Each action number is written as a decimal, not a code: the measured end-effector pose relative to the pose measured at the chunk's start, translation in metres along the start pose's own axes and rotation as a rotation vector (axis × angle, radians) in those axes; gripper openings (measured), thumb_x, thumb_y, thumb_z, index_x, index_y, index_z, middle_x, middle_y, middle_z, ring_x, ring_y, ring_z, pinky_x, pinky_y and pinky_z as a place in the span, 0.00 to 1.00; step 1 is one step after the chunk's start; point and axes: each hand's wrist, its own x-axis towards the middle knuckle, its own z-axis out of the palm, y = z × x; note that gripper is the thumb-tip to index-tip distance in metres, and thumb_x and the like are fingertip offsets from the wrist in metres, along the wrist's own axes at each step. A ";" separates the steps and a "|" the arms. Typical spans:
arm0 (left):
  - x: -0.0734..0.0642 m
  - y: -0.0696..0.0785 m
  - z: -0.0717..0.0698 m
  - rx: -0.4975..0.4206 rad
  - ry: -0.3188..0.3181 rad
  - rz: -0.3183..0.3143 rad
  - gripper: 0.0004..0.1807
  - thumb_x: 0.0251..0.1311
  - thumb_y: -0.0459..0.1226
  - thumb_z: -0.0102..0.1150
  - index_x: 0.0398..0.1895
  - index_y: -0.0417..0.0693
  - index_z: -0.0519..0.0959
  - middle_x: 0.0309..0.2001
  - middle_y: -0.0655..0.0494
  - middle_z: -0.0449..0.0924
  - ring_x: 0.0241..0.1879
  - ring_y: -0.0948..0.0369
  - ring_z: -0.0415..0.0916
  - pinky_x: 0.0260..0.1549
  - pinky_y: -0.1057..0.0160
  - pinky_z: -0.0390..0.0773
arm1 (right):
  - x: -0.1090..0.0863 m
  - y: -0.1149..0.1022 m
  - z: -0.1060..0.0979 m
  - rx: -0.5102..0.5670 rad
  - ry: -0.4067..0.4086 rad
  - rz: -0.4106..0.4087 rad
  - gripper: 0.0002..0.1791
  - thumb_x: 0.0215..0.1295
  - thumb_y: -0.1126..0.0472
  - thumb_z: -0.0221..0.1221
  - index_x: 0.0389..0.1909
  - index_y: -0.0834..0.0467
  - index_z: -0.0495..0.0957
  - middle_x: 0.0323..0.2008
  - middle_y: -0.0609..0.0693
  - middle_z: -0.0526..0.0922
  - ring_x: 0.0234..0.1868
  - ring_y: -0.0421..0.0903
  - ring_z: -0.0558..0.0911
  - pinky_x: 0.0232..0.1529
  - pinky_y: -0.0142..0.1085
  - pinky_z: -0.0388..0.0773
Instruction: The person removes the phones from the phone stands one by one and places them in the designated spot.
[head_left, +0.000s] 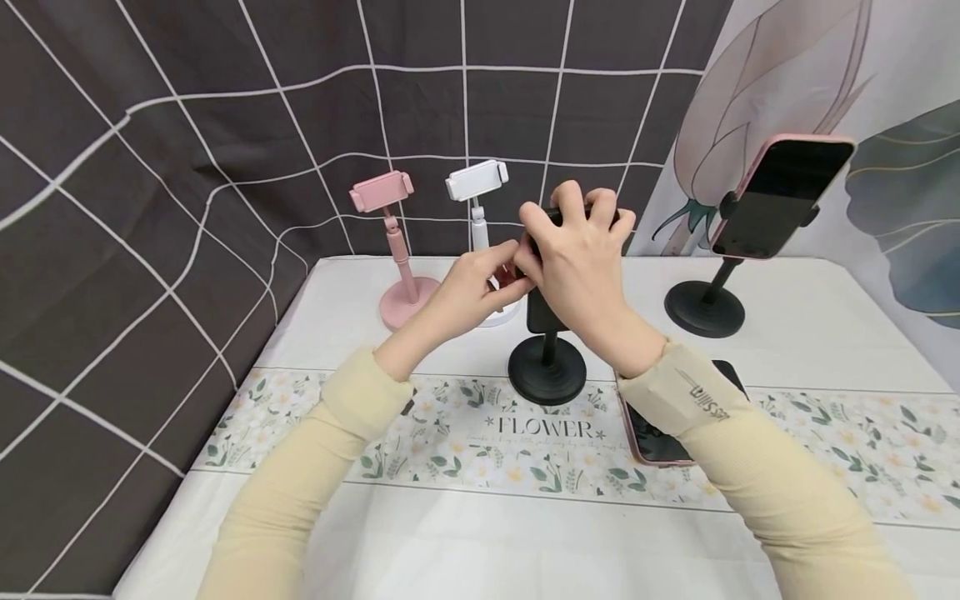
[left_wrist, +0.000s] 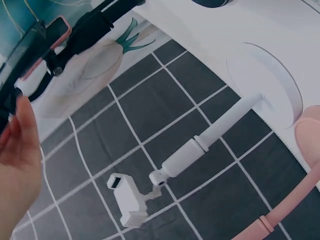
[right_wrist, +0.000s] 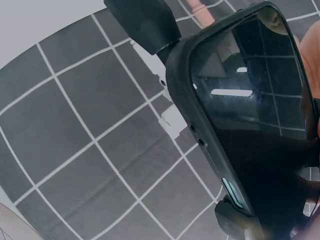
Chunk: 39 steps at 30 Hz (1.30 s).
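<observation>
Two cream sleeves (head_left: 285,487) enter from the bottom and slant inward over the table (head_left: 525,537), so the hands meet near the middle. The flat phone (head_left: 655,437), in a pink case, lies partly hidden beneath the right forearm. Left of it, the front stand (head_left: 548,379) has its round black base on the rear edge of the floral band (head_left: 472,462).

The black phone (head_left: 545,317) is above that base, its lower end showing below the right hand (head_left: 579,254). This hand grips it from above: back of the hand to the head camera, fingers bent over the top edge, thumb at the left side. The left hand (head_left: 480,283) reaches in from the left, thumb and forefinger drawn narrow, pinching a dark part beside the phone, apparently the stand's clamp; the fingertips are partly hidden. Whether the clamp holds the phone firmly I cannot tell.

Behind the left hand is the white stand (head_left: 480,229), with the pink stand (head_left: 397,246) to its left. Farther right, the back stand (head_left: 705,308) bears a tilted pink-edged phone (head_left: 783,200). Beyond hangs a dark cloth (head_left: 420,112) with a white grid.
</observation>
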 end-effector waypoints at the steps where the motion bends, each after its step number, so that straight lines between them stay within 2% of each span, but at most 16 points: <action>1: 0.001 -0.001 0.000 -0.029 -0.014 -0.004 0.06 0.62 0.36 0.56 0.36 0.43 0.73 0.29 0.51 0.78 0.26 0.62 0.77 0.25 0.69 0.75 | 0.001 0.000 0.000 0.000 -0.006 -0.001 0.02 0.63 0.63 0.49 0.34 0.58 0.68 0.38 0.60 0.69 0.40 0.62 0.63 0.31 0.53 0.57; 4: 0.003 -0.003 0.000 -0.138 -0.059 -0.023 0.05 0.62 0.35 0.57 0.38 0.43 0.73 0.27 0.51 0.77 0.22 0.63 0.77 0.22 0.68 0.75 | 0.003 0.002 -0.002 0.010 -0.033 -0.005 0.01 0.61 0.64 0.49 0.33 0.58 0.67 0.38 0.60 0.68 0.39 0.62 0.62 0.30 0.53 0.56; 8: 0.003 -0.006 0.000 -0.233 -0.075 -0.040 0.05 0.62 0.34 0.56 0.37 0.42 0.72 0.25 0.50 0.76 0.20 0.63 0.77 0.23 0.66 0.76 | 0.006 0.005 -0.006 0.038 -0.092 -0.023 0.01 0.61 0.64 0.48 0.32 0.58 0.66 0.37 0.60 0.67 0.38 0.62 0.62 0.29 0.52 0.55; 13: 0.003 -0.008 -0.001 -0.283 -0.100 -0.042 0.05 0.63 0.33 0.55 0.34 0.42 0.70 0.24 0.49 0.75 0.20 0.63 0.78 0.22 0.64 0.77 | 0.008 0.006 -0.010 0.066 -0.123 -0.039 0.04 0.64 0.62 0.46 0.31 0.58 0.66 0.37 0.61 0.67 0.38 0.62 0.62 0.29 0.53 0.56; 18: 0.003 -0.007 -0.003 -0.281 -0.121 -0.038 0.05 0.64 0.33 0.53 0.34 0.41 0.70 0.23 0.49 0.74 0.19 0.62 0.77 0.21 0.64 0.76 | 0.007 0.008 -0.018 0.123 -0.152 -0.025 0.05 0.64 0.61 0.47 0.30 0.58 0.66 0.37 0.60 0.67 0.39 0.62 0.62 0.31 0.53 0.56; 23: 0.001 -0.007 -0.004 -0.257 -0.120 -0.056 0.05 0.65 0.33 0.53 0.34 0.41 0.69 0.24 0.50 0.73 0.17 0.62 0.75 0.21 0.64 0.75 | 0.007 0.010 -0.021 0.165 -0.189 -0.024 0.05 0.63 0.61 0.49 0.31 0.58 0.67 0.37 0.60 0.67 0.39 0.62 0.62 0.32 0.51 0.56; 26: -0.001 -0.005 -0.004 -0.213 -0.104 -0.065 0.07 0.64 0.34 0.54 0.32 0.41 0.68 0.24 0.51 0.71 0.15 0.62 0.71 0.18 0.65 0.74 | 0.005 0.010 -0.022 0.171 -0.195 -0.038 0.05 0.63 0.60 0.50 0.31 0.58 0.67 0.37 0.61 0.67 0.39 0.62 0.62 0.32 0.51 0.56; 29: -0.002 0.000 -0.003 -0.144 -0.066 -0.074 0.09 0.62 0.35 0.56 0.30 0.41 0.67 0.24 0.53 0.71 0.17 0.62 0.69 0.17 0.68 0.71 | 0.004 0.011 -0.022 0.169 -0.190 -0.053 0.05 0.63 0.61 0.50 0.31 0.58 0.67 0.37 0.61 0.67 0.39 0.62 0.62 0.32 0.51 0.56; 32: -0.002 0.003 -0.003 -0.074 -0.020 -0.075 0.10 0.61 0.36 0.58 0.29 0.42 0.67 0.22 0.54 0.70 0.20 0.63 0.67 0.21 0.70 0.66 | 0.003 0.012 -0.023 0.174 -0.182 -0.059 0.04 0.62 0.61 0.50 0.31 0.58 0.68 0.37 0.61 0.67 0.39 0.62 0.62 0.31 0.51 0.56; 39: -0.004 0.009 0.000 0.043 0.073 -0.039 0.10 0.58 0.35 0.58 0.28 0.41 0.67 0.19 0.55 0.66 0.21 0.62 0.63 0.24 0.71 0.60 | 0.001 0.013 -0.024 0.206 -0.161 -0.110 0.02 0.61 0.63 0.51 0.30 0.57 0.68 0.36 0.60 0.67 0.38 0.61 0.62 0.30 0.50 0.56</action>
